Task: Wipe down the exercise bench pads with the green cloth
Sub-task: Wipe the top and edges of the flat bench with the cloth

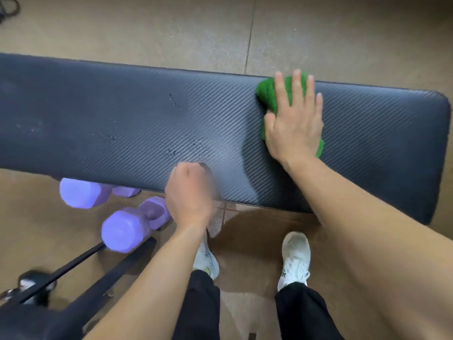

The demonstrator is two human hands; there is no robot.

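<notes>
Tan, speckled flooring filled the bottom of my view, with a darker wet-looking patch just in front of two white sneakers and black trouser legs. To the lower left I saw dark metal bars of some frame, and beyond them two purple dumbbells on the floor, one partly tucked under the bench edge.

Above that, the bench pad ran across the whole view — dark grey, with a fine diagonal weave and a few scattered droplets near its middle. My left hand was curled into a loose fist at the pad's near edge; a blur beside it hid whether it held anything, so I could not tell. My right hand lay flat with fingers spread, pressing the green cloth onto the pad toward its right end. The cloth was bunched under the palm, showing at the fingertips, left of the thumb and by the wrist.

Past the pad's far edge, more tan floor showed, crossed by a thin seam, with a black cable in the top-left corner.
</notes>
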